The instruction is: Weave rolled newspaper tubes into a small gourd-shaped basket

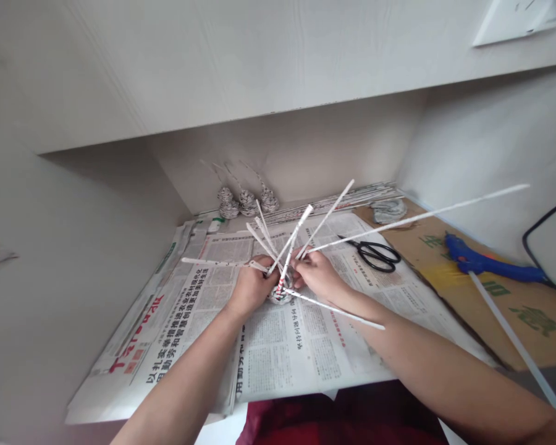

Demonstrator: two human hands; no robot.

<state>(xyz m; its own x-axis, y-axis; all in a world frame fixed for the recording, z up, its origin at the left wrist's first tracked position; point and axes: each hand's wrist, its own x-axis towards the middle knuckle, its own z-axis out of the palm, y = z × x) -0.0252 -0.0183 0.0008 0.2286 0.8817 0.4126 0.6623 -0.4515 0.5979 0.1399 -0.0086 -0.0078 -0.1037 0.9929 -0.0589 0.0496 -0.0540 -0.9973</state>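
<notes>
A small woven newspaper base sits low between my hands, with several rolled paper strips fanning up and outward from it. My left hand is closed around the left side of the weave and the foot of some strips. On the other side my right hand pinches a paper strip near the base. One long thin strip runs from my right fingers far out to the right. Another strip sticks out over my right wrist. My fingers partly hide the weave.
Newspaper sheets cover the table. Black scissors lie right of my hands, near cardboard bearing a blue glue gun with a glue stick. At the back stand several woven gourd shapes beside a pile of paper rolls.
</notes>
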